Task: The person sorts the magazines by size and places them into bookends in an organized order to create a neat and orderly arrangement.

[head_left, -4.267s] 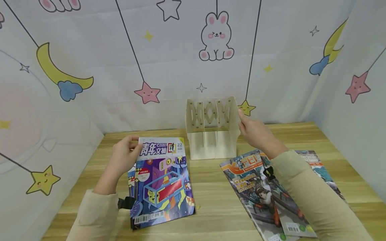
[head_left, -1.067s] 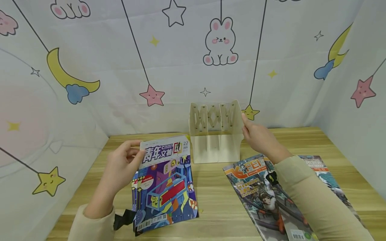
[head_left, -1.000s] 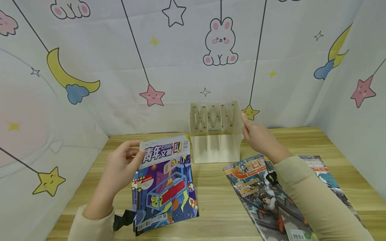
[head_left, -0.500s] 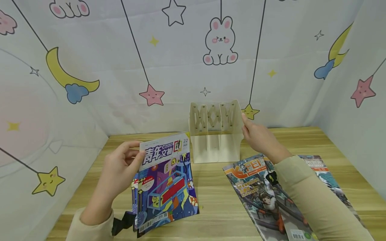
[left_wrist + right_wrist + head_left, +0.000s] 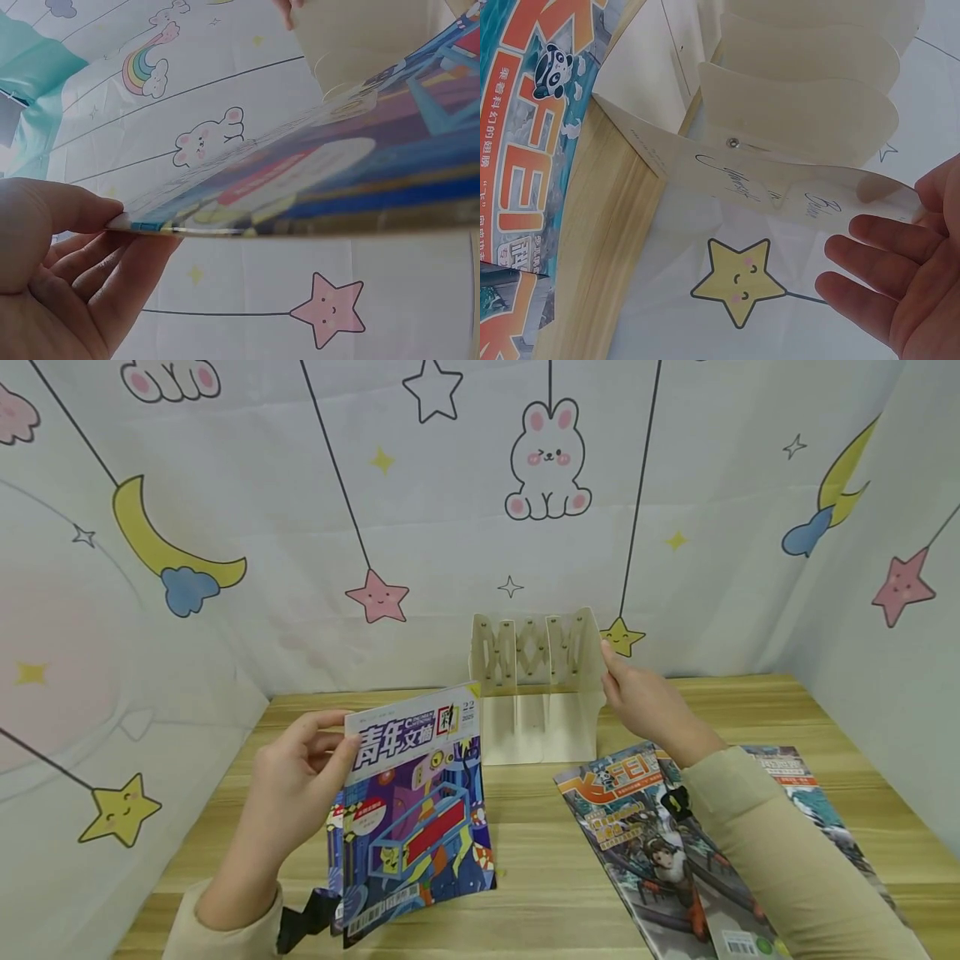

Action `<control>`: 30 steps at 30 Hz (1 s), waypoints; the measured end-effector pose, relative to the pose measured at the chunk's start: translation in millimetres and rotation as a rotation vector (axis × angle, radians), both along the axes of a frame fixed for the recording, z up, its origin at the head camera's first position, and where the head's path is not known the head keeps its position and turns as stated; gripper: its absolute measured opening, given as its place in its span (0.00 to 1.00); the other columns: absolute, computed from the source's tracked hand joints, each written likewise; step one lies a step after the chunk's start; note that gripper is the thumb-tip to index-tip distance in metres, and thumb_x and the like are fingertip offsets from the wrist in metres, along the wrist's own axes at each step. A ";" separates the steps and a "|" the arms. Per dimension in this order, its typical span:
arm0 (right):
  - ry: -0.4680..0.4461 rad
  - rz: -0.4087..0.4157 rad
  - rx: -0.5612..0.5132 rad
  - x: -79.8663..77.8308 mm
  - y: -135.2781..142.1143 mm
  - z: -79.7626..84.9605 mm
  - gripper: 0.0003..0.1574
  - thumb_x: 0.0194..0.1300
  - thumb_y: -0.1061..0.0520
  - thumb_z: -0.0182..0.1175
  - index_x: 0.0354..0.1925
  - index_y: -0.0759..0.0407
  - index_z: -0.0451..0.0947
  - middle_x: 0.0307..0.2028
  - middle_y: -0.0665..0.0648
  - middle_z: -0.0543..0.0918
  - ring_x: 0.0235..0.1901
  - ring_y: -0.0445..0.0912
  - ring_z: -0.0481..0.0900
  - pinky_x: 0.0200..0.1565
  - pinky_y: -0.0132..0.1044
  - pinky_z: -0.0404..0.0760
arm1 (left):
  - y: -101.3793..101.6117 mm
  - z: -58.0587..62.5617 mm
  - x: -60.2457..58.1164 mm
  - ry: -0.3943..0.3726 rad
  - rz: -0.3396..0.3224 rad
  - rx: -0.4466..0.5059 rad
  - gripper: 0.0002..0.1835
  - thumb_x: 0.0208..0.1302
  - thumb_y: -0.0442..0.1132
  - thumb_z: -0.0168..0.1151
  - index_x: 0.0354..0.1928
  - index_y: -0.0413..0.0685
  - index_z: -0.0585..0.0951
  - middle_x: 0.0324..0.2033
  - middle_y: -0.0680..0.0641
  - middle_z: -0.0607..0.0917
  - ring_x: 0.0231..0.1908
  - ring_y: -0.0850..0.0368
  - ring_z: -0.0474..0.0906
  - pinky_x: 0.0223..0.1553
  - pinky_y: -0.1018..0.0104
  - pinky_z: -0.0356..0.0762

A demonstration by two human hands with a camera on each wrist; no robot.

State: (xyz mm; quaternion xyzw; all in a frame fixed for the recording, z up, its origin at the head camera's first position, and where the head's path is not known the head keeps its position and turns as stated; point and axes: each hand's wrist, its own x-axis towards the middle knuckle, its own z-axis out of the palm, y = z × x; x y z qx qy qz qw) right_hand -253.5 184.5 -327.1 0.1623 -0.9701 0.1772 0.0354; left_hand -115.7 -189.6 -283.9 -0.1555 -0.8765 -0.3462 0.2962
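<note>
My left hand (image 5: 296,785) pinches the top left corner of a magazine (image 5: 420,810) with a purple and blue cover. Its upper part is raised and tilted, and the left wrist view shows thumb above and fingers below its edge. Another magazine (image 5: 335,839) peeks out beneath on the left, mostly hidden. At the back stands a cream expandable book rack (image 5: 498,735) with upright dividers and nothing between them. My right hand (image 5: 648,706) grips the outer edge of its right side panel; in the right wrist view the other fingers (image 5: 870,300) extend beside the panel.
Several magazines with panda and comic art (image 5: 637,827) lie overlapped on the right, partly under the right forearm. One more cover (image 5: 787,768) shows beyond the sleeve. A printed cloth (image 5: 435,510) hangs behind and along both sides of the wooden table (image 5: 525,877).
The left hand has lifted the top magazine's upper part, tilting it toward the rack and apart from the one below. The right hand stays at the rack's side panel.
</note>
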 end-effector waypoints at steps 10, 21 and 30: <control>-0.007 -0.005 -0.011 0.4 0.5 -1.5 0.36 0.77 0.51 0.36 0.75 0.58 0.37 0.16 0.55 0.70 0.11 0.43 0.60 0.19 0.36 0.64 | 6.1 1.5 0.9 -0.023 0.004 0.046 0.12 0.61 0.29 0.61 0.47 0.34 0.78 0.28 0.39 0.87 0.21 0.56 0.84 0.24 0.85 0.74; -0.004 -0.007 -0.006 0.8 0.7 -1.6 0.36 0.76 0.51 0.36 0.75 0.57 0.37 0.15 0.55 0.69 0.11 0.43 0.59 0.19 0.36 0.63 | 11.2 -1.0 -1.2 -0.051 0.021 0.084 0.12 0.62 0.31 0.61 0.47 0.35 0.78 0.29 0.39 0.87 0.23 0.58 0.84 0.24 0.83 0.76; 0.007 0.003 0.008 0.3 0.0 -0.5 0.36 0.77 0.51 0.36 0.75 0.58 0.37 0.17 0.55 0.70 0.11 0.43 0.60 0.19 0.36 0.63 | 15.2 -1.7 -2.5 -0.059 0.041 0.125 0.12 0.63 0.32 0.61 0.48 0.35 0.77 0.31 0.39 0.88 0.26 0.48 0.85 0.27 0.84 0.76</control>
